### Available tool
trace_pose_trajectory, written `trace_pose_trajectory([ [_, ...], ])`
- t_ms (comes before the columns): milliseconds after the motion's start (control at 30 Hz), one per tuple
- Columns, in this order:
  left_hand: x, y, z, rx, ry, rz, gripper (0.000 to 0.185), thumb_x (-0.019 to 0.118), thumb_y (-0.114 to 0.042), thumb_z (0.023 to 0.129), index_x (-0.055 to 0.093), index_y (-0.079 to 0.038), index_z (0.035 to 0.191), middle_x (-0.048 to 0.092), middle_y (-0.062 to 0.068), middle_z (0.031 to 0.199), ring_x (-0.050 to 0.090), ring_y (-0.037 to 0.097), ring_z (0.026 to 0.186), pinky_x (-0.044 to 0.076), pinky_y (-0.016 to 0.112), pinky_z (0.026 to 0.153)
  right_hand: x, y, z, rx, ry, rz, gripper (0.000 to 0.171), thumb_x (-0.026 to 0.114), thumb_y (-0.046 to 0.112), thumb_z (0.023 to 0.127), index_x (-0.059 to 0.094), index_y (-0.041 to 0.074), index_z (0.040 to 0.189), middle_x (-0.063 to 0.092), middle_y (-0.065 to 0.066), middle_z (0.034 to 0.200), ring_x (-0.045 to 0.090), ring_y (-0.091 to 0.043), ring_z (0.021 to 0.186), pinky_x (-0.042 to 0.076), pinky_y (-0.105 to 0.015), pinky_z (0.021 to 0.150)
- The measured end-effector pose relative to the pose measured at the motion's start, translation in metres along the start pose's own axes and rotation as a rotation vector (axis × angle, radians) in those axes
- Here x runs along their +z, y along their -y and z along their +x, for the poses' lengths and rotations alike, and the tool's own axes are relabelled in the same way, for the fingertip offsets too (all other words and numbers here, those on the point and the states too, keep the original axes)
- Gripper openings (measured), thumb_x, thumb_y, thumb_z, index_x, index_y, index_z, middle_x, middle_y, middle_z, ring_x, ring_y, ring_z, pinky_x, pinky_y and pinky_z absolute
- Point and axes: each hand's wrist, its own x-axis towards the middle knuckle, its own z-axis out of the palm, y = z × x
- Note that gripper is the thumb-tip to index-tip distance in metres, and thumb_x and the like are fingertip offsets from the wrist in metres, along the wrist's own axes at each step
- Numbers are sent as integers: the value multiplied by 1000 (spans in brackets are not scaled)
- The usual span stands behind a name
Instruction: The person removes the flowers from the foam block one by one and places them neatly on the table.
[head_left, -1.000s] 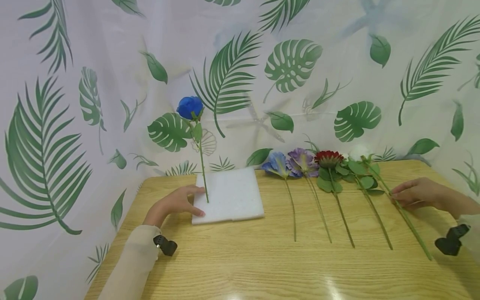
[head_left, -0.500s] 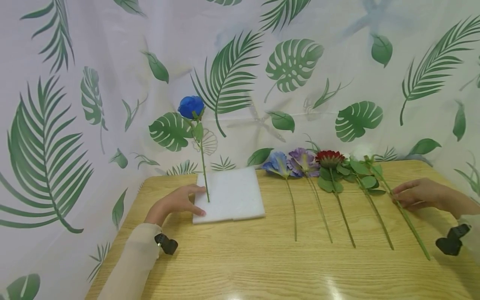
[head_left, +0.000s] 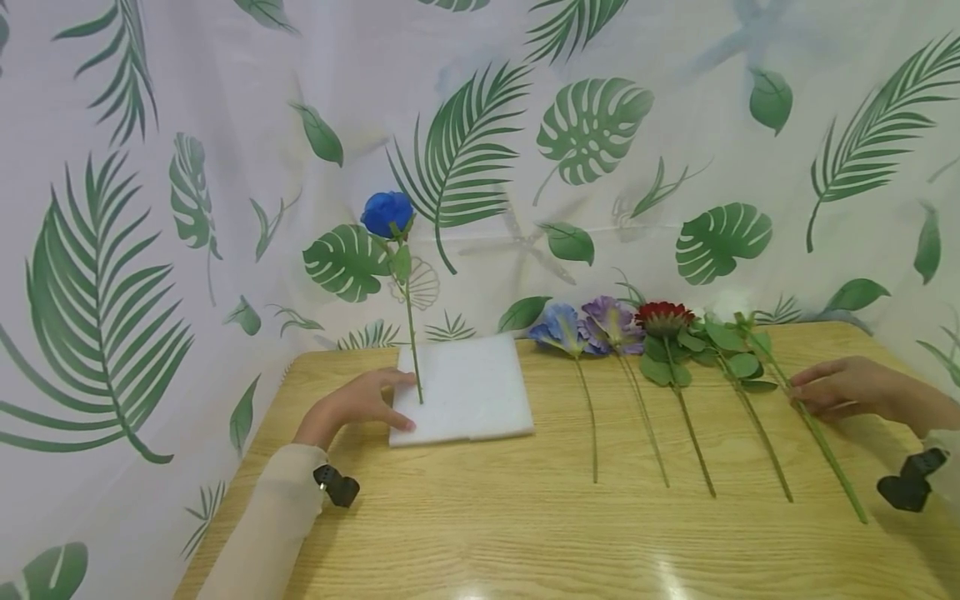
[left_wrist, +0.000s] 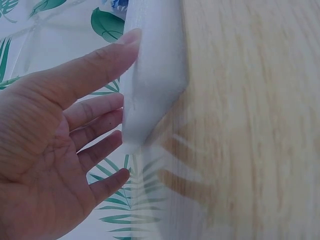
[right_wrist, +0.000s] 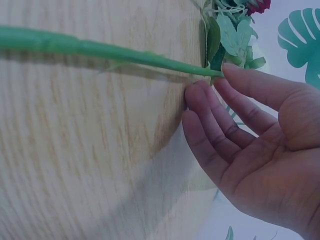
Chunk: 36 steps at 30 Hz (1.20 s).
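A blue rose (head_left: 387,214) stands upright, its stem end on a white foam slab (head_left: 480,392). My left hand (head_left: 363,407) rests at the slab's left edge, fingers fairly straight. In the left wrist view the thumb and fingertips touch the foam (left_wrist: 155,65). On the right, my right hand (head_left: 858,390) pinches a thick green flower stem (head_left: 828,458) between thumb and index finger; the other fingers curl loosely below, as the right wrist view shows of the stem (right_wrist: 100,47). The stem lies on or close to the table. A whitish bloom (head_left: 726,308) near its top is washed out against the backdrop.
Left of the held stem lie a blue flower (head_left: 560,329), a purple flower (head_left: 611,323), a red flower (head_left: 664,319) and a leafy stem (head_left: 757,429), side by side on the wooden table (head_left: 487,525). A leaf-print curtain (head_left: 480,167) hangs behind the table.
The whole head view has shifted slightly to the right. Both hands, the blue rose and the flowers keep their places relative to one another.
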Motion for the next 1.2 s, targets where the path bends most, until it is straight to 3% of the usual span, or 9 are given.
trace_pose_trajectory([
  [400, 0, -1, -1, -13, 0, 9, 86, 88, -29, 80, 47, -5, 152, 40, 19, 161, 29, 42, 152, 25, 57, 125, -6, 1, 3, -65, -62, -17, 56, 56, 20, 105, 43, -23, 138, 73, -18, 117, 72, -5, 90, 61, -43, 90],
  [667, 0, 1, 1, -12, -1, 19, 86, 88, -28, 80, 48, -6, 152, 40, 19, 161, 29, 41, 152, 25, 57, 125, -9, 19, 8, -113, -111, -7, 52, 58, 16, 104, 46, -23, 136, 70, -23, 122, 69, -1, 90, 61, -48, 90],
  [800, 0, 0, 1, -10, -3, 15, 86, 89, -28, 79, 48, -6, 151, 40, 20, 160, 29, 42, 152, 25, 57, 125, -5, 40, 12, -137, -137, -21, 58, 57, 21, 105, 41, -21, 142, 63, -31, 132, 67, 4, 91, 60, -49, 93],
  [967, 0, -2, 0, -15, -2, 15, 85, 89, -27, 79, 49, -6, 151, 40, 20, 161, 28, 42, 153, 25, 57, 125, 4, 80, 20, -173, -153, -50, 62, 55, 29, 106, 40, -17, 145, 54, -36, 140, 69, -9, 99, 58, -52, 96],
  [1067, 0, -2, -1, -22, -4, 15, 85, 89, -27, 79, 49, -6, 151, 40, 19, 161, 28, 42, 153, 25, 57, 125, 12, 106, 28, -205, -173, -32, 58, 57, 30, 105, 46, -14, 143, 64, -28, 130, 70, -14, 100, 59, -49, 94],
  [1200, 0, -3, 0, -25, -6, 21, 85, 89, -28, 79, 49, -7, 151, 39, 19, 161, 27, 42, 153, 25, 57, 125, 23, 141, 44, -252, -176, 34, 54, 62, 31, 103, 53, -8, 140, 73, -6, 116, 70, -9, 97, 60, -45, 92],
])
